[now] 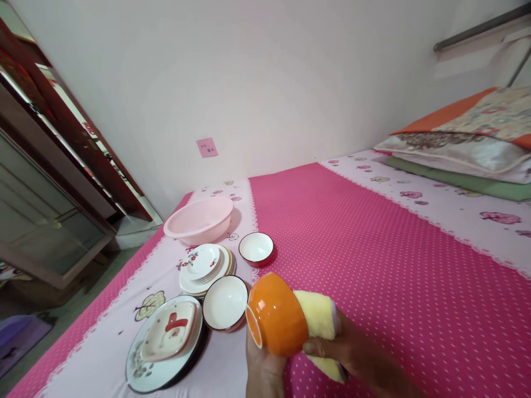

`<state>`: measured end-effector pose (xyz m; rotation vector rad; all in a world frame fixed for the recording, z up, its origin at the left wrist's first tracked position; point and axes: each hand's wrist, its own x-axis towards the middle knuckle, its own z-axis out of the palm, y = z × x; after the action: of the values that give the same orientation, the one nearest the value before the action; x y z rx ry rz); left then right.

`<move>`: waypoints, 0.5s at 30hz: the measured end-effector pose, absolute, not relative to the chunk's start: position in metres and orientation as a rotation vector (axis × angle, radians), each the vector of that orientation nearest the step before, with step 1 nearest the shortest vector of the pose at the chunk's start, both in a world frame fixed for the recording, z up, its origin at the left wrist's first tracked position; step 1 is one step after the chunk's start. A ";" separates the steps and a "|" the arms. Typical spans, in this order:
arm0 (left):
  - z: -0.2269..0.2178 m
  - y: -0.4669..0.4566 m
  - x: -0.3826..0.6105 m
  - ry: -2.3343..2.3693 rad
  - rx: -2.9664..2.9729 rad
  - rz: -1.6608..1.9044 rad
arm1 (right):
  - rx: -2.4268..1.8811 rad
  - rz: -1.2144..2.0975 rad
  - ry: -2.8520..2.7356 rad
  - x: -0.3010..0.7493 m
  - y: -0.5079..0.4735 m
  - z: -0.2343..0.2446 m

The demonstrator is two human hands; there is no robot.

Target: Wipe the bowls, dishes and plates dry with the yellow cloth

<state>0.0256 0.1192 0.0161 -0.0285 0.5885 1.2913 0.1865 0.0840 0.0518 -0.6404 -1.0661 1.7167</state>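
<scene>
Above the bedspread point(365, 260), the orange bowl point(279, 315) is held sideways on the left hand point(266, 366), seemingly for steady support; how its hidden fingers close, I cannot tell. The right hand point(334, 349) pinches the bowl's edge together with the yellow cloth point(317, 312).

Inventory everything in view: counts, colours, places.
bowl: one, orange, held on its side
cloth: one, yellow, against the bowl
plates: one stack, white, left of centre
rimmed bowls: two, white inside, beside plates
large plate: at least one, white, front left
dish: one, white and red, on large plate
basin: one, pink, behind plates
bedspread: one, pink and white, underneath
pillows: one stack, multicoloured, right
wall: one, white, background
note: one, pink, on wall
rail: one, grey, upper right
doorframe: one, reddish, left
glazed panel: one, brownish, left
unclear item: one, purple, lower left
left hand: one, under the bowl
right hand: one, on the cloth
</scene>
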 end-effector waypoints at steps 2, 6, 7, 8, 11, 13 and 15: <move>0.033 0.117 0.034 0.687 -0.058 1.367 | -0.643 1.715 -0.999 0.187 0.085 0.051; 0.058 0.110 0.046 0.622 0.030 1.456 | -0.653 1.694 -0.822 0.193 0.089 0.051; 0.061 0.109 0.048 0.596 0.035 1.434 | -0.661 1.687 -0.816 0.195 0.088 0.052; 0.061 0.108 0.051 0.585 0.031 1.410 | -0.672 1.677 -0.828 0.196 0.088 0.053; 0.054 0.109 0.059 0.656 -0.053 1.373 | -0.762 1.623 -0.992 0.191 0.082 0.057; 0.046 0.111 0.063 0.703 -0.138 1.325 | -0.876 1.532 -1.167 0.181 0.078 0.056; 0.039 0.114 0.066 0.694 -0.188 1.300 | -0.993 1.354 -1.303 0.172 0.076 0.053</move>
<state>0.0657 0.1136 0.0388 -0.1879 0.6943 1.3002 0.1718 0.0757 0.0533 -0.9929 -1.3033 1.3539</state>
